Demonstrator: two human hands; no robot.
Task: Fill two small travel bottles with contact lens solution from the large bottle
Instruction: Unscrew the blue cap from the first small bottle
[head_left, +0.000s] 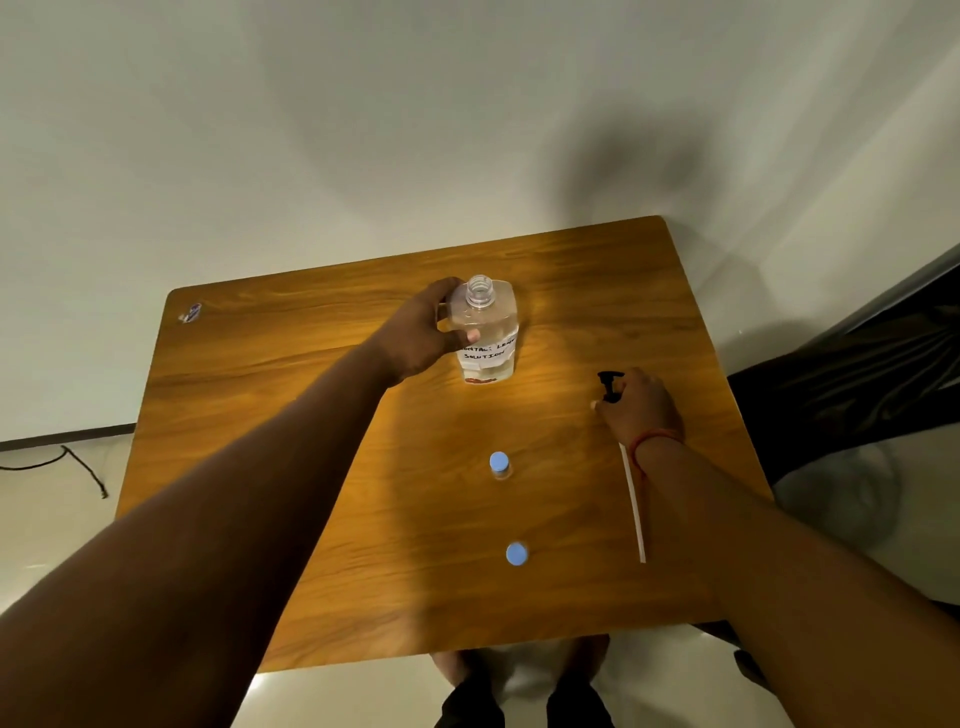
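The wooden surface (311, 415) stood against a pale wall. Your left hand (421, 338) gripped the uncapped large bottle (485, 332) at twelve o'clock; your right hand (641, 405) pinched the black pump head (609, 385) at three. Two blue-capped travel bottles (500, 464) (516, 554) stood at six.

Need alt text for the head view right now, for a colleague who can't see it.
On a wooden table, the left hand grips the open large bottle while the right hand holds its black pump on the tabletop. Two blue-capped travel bottles stand closed nearer the person.
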